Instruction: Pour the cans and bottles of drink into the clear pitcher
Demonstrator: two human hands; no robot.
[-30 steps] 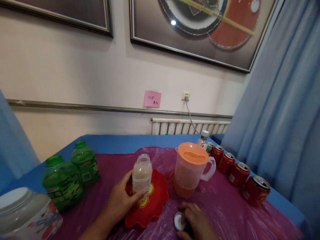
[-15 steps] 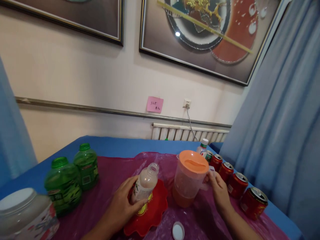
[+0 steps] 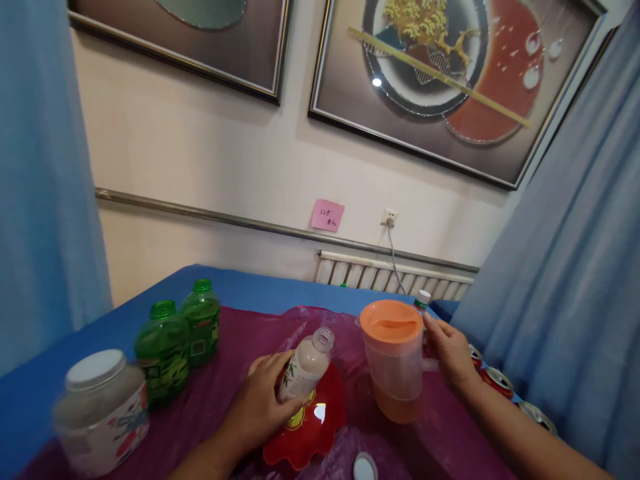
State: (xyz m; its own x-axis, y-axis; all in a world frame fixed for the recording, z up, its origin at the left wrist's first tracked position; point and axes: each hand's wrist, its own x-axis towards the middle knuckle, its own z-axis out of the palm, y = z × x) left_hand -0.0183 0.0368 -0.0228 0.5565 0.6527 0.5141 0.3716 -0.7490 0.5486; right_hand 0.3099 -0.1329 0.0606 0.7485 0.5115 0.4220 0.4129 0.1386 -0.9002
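The left hand [image 3: 265, 403] curls round one open bottle [image 3: 306, 373], its long axis leaning right, mouth upward toward the pitcher [image 3: 393, 370], which the right hand [image 3: 453, 350] grips by its handle, fingers closed. Beneath the bottle is one red dish [image 3: 330, 433]; near it, one white cap [image 3: 365, 467]. Farther out I count two green bottles [image 3: 163, 360], one jar [image 3: 103, 417] and three cans [image 3: 499, 381], partly blocked by the right forearm [image 3: 510, 427].

On my blue worktop [image 3: 260, 290], I have a purple plastic sheet [image 3: 240, 340], two green bottles [image 3: 163, 357], a white-lidded jar [image 3: 103, 420], a scalloped red dish [image 3: 309, 437] and a white cap [image 3: 365, 468].
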